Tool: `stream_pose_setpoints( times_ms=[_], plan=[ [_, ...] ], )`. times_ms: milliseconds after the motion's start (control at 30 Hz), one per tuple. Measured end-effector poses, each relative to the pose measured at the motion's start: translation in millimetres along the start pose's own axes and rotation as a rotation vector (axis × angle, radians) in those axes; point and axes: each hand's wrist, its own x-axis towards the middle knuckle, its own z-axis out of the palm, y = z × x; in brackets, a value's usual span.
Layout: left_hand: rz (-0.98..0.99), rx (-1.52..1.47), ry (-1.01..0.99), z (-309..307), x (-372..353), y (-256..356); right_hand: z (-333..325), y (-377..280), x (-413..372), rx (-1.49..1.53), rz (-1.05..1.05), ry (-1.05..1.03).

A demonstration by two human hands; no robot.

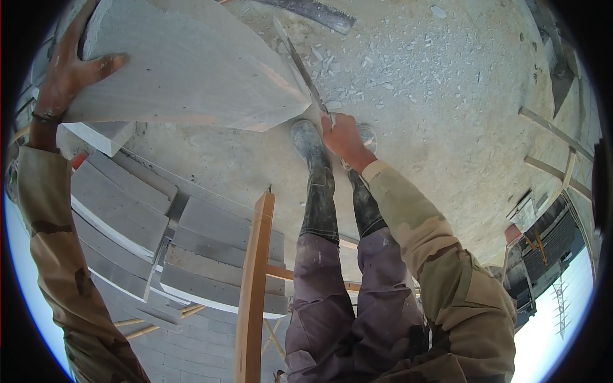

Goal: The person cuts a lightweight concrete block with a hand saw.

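Note:
A large pale grey block [185,70] fills the upper left. My left hand [73,73] lies on its left edge, thumb and fingers spread apart against it. My right hand [347,139] is closed round the lower end of a long, narrow metal blade [297,60], whose handle is hidden in the fist. The blade slants up and to the left beside the block's right-hand corner. Above it, a toothed saw blade [319,14] lies on the dusty floor.
White chips [389,70] are scattered on the floor [447,166]. Stacked grey blocks [128,198] stand at lower left, beside an upright wooden post [255,287] and a thin string. Wooden bars [555,135] are at right. My boots [313,159] are below the block's corner.

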Motion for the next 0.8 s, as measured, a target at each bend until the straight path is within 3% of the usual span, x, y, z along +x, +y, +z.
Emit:
stream_pose_setpoints(
  times_ms=[33, 67, 100, 167, 200, 233, 333, 367, 433, 467, 533, 667, 733, 800],
  plan=[
    [-0.024, 0.132, 0.033, 0, -3, -11, -1, -2, -8, 0.035, -0.215, 0.154],
    [-0.044, 0.257, 0.059, 2, -5, -20, -1, -4, -14, 0.036, -0.199, 0.134],
    [-0.409, 0.084, -0.228, -3, -1, -7, -10, -21, -18, 0.120, -0.243, 0.154],
    [-0.314, 0.083, -0.202, 2, -2, -22, -3, -18, -14, 0.201, -0.296, 0.193],
    [-0.226, 0.092, -0.158, -1, -1, -27, 20, 6, -6, -0.010, -0.205, 0.137],
    [-0.030, 0.241, 0.073, 1, -5, -20, 29, 17, 5, -0.219, -0.118, 0.087],
    [0.020, 0.175, 0.102, 2, -5, -20, -9, -20, 11, -0.052, -0.036, -0.008],
    [0.021, 0.171, 0.095, 4, -5, -18, -15, -28, 7, -0.051, -0.029, -0.013],
    [-0.264, 0.110, -0.064, 3, -5, -12, -18, -38, 1, 0.150, -0.225, 0.149],
    [-0.263, 0.110, -0.064, 3, -6, -8, -7, -31, 4, 0.150, -0.224, 0.150],
    [-0.137, 0.041, -0.019, -2, -5, 2, 12, -13, 17, -0.174, -0.073, 0.013],
    [-0.047, 0.141, 0.090, 4, -7, -13, -1, -27, 18, -0.017, -0.069, -0.036],
    [-0.203, 0.124, -0.015, 3, -5, -14, -3, -33, 9, 0.138, -0.211, 0.180],
    [-0.180, 0.083, -0.029, 3, -7, -10, 15, -16, 11, -0.002, -0.144, 0.092]
  ],
)
